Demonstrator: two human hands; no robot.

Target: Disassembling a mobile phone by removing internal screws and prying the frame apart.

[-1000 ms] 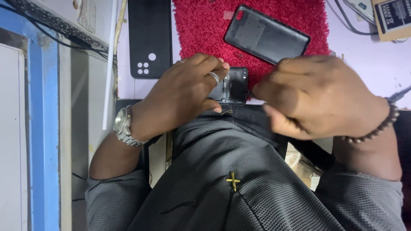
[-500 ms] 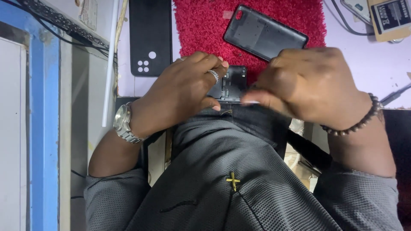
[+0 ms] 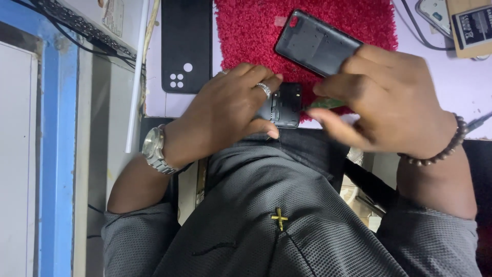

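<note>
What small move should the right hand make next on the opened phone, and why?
Probably bring the right hand back down to the opened phone. The left hand pins that phone at the edge of the red mat, while the blurred right hand hovers just beside it.

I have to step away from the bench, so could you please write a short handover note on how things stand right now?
Left hand: holds the opened phone at the edge of the red mat.
Right hand: blurred, beside the phone; whether its fingers grip anything cannot be told.
Done: the dark back cover is off, lying inside-up on the mat.
Left: phone open, cover not refitted.
Nearby: a black phone case left of the mat.
</note>
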